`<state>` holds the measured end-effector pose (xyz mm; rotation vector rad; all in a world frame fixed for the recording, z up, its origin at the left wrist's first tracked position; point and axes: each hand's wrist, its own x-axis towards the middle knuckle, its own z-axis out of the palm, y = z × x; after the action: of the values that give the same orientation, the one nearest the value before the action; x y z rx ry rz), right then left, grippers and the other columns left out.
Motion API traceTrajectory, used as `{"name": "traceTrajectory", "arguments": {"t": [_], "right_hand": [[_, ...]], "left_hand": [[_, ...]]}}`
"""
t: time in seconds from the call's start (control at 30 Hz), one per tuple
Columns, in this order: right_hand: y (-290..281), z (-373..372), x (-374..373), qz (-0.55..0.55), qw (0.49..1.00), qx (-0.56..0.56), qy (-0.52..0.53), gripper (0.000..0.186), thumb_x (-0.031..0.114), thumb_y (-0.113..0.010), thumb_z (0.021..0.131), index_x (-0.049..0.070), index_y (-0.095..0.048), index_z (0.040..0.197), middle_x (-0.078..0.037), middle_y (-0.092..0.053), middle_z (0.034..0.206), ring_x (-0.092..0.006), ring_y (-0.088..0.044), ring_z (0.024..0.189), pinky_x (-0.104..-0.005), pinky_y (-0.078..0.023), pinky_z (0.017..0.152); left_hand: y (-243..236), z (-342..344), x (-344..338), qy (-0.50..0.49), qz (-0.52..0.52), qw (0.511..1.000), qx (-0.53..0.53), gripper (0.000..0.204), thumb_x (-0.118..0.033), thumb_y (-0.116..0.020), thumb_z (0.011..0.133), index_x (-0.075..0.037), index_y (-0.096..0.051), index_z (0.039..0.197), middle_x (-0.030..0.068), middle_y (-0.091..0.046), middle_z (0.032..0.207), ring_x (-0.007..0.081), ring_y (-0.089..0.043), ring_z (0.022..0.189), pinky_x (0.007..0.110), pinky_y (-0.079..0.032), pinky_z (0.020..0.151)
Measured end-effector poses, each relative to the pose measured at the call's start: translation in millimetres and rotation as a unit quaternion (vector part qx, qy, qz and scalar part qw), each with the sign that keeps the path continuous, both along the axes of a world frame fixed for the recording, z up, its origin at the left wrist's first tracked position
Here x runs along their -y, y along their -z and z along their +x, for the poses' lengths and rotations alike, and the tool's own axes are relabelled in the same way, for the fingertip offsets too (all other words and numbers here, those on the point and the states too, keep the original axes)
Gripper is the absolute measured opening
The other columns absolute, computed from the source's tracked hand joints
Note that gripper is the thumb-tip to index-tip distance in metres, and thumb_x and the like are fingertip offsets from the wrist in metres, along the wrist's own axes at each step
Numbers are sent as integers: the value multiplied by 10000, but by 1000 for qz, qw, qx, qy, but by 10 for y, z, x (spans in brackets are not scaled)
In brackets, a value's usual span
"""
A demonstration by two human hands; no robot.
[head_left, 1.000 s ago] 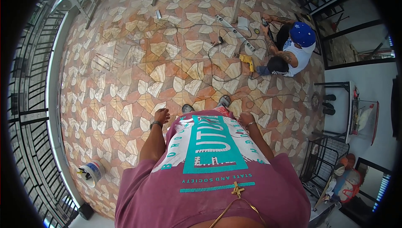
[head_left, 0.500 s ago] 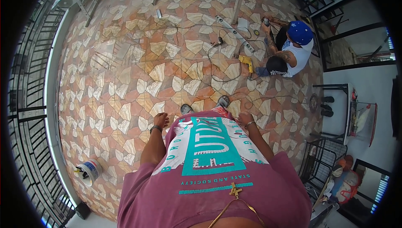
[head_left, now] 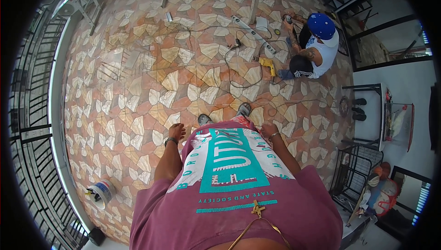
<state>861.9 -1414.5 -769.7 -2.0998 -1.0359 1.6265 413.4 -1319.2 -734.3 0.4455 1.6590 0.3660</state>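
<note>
My left hand (head_left: 176,132) hangs beside my maroon printed shirt (head_left: 234,158), with a dark band on the wrist. Its fingers are loosely bent and a little apart, and nothing shows in them. On the other side of the shirt is my right hand (head_left: 268,130), wearing a light bracelet. That hand looks loose and empty too, though its fingers are partly out of sight. Neither hand touches a tool. Beyond my feet, a yellow power drill (head_left: 267,65) lies on the patterned tile floor (head_left: 151,84).
At the far right a person in a blue cap (head_left: 321,25) crouches, holding a small tool. Nearby lie a spirit level (head_left: 253,34) and a looping black cord (head_left: 229,69). A bucket (head_left: 101,193) stands left, by the barred gate (head_left: 34,158). Metal ladders (head_left: 87,2) stand at the back.
The floor, drill and crouching person have shifted slightly left and up in the picture, while the bucket appears a little lower and to the right. My hands keep the same pose.
</note>
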Motion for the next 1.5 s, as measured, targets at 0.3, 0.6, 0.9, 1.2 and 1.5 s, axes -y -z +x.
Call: {"name": "traceTrajectory", "arguments": {"t": [0.3,0.6,0.9,1.2,1.5], "right_hand": [[-384,-198,-93,-65,981,-48,179,156,187,-475,698,40,-524,680,-55,-515,599,-146,-495,475,-282,-382,406],[-448,-209,-161,-47,995,35,82,114,157,-496,681,54,-542,677,-62,-563,653,-164,-549,537,-294,-429,476],[-145,-103,-55,29,998,63,8,72,163,-572,630,109,-546,671,-86,-564,701,-240,-561,666,-351,-445,545],[-233,-140,-158,-66,992,-24,108,100,149,-483,700,58,-516,677,-53,-532,614,-145,-519,488,-285,-412,427],[-334,-180,-247,-83,974,-59,203,127,178,-458,718,65,-504,682,-43,-499,595,-149,-487,468,-285,-380,387]], "left_hand": [[-85,54,22,9,-6,1000,-7,349,-269,-530,728,-75,-498,1016,54,-552,765,153,-531,593,294,-393,499],[-26,-10,28,14,-19,1000,-7,369,-290,-534,729,-96,-495,1041,66,-562,846,176,-543,705,313,-408,581],[-61,31,-21,12,-9,1000,-14,345,-267,-526,728,-79,-505,1016,61,-566,791,155,-541,612,293,-400,510],[-3,19,-86,5,-4,1000,-4,332,-254,-534,722,-75,-513,1001,52,-558,763,148,-530,584,285,-397,495],[-70,33,-141,4,-2,1000,0,331,-251,-538,723,-73,-509,1001,45,-548,746,140,-519,569,281,-392,486]]}}
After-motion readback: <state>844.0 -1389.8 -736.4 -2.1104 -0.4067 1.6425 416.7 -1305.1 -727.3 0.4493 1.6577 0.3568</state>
